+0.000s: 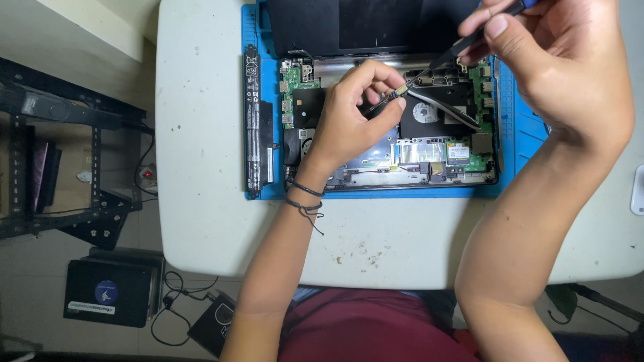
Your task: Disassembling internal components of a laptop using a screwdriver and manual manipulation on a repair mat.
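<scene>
An opened laptop [429, 144] lies on a blue work mat [530, 134], its green circuit boards and black drive exposed. My left hand [352, 114] rests over the laptop's middle and pinches a small flat cable connector [396, 94] between thumb and forefinger. My right hand [557, 60] hovers above the laptop's right side and grips a black screwdriver [456, 47] whose tip points down toward the connector area. Dark cord bracelets circle my left wrist.
A long black battery pack [255, 121] lies at the mat's left edge. The white table [201, 167] has a rounded front edge close to my body. A black metal rack [60, 167] and black boxes with cables [111, 291] stand on the floor at the left.
</scene>
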